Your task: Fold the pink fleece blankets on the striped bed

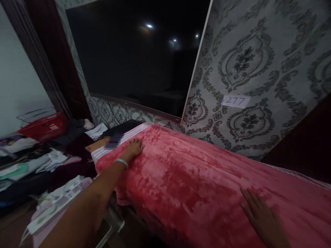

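A pink-red plush blanket (186, 186) with a striped border at its left end is spread over a long raised surface by the wall. My left hand (134, 147), with a bracelet at the wrist, lies on the blanket near that striped end, its fingers spread. Farther right, my right hand (261, 213) rests flat on the blanket close to its front side, fingers stretched out. Neither hand grips anything. What lies under the blanket is mostly hidden; a wooden board edge (97, 144) shows at its left end.
Above the blanket hangs a large dark television (139, 55). A paper label marked 277 (236, 101) is on the patterned wall. At left are piled clothes (54, 158), a red bag (46, 126) and a white power strip (51, 210). A pale chair-like frame (112, 224) stands below.
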The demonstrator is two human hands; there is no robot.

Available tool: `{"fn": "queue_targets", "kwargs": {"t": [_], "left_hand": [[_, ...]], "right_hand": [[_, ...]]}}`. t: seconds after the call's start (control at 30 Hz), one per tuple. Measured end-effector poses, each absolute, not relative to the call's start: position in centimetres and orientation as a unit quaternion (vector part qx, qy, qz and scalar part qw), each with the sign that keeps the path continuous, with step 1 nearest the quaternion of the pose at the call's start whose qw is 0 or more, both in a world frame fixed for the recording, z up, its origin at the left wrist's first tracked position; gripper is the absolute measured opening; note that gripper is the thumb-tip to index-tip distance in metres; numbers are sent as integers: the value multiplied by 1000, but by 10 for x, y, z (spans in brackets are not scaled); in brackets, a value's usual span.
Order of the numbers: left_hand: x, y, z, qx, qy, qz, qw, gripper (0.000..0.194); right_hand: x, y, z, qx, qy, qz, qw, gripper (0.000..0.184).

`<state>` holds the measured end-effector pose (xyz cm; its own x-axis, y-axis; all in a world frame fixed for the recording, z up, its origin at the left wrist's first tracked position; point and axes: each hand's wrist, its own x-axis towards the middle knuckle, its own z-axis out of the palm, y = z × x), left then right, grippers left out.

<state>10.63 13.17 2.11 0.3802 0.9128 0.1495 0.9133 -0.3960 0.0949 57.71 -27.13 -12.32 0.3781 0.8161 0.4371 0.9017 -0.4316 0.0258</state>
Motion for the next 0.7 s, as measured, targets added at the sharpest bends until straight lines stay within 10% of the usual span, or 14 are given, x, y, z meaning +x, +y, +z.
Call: {"fn": "queue_targets", "kwargs": {"t": [0.7], "left_hand": [[53, 195, 44, -762, -574, -197, -225, 61]], "right_hand": [[579, -270, -125, -826, -511, -183, 155, 65]]}}
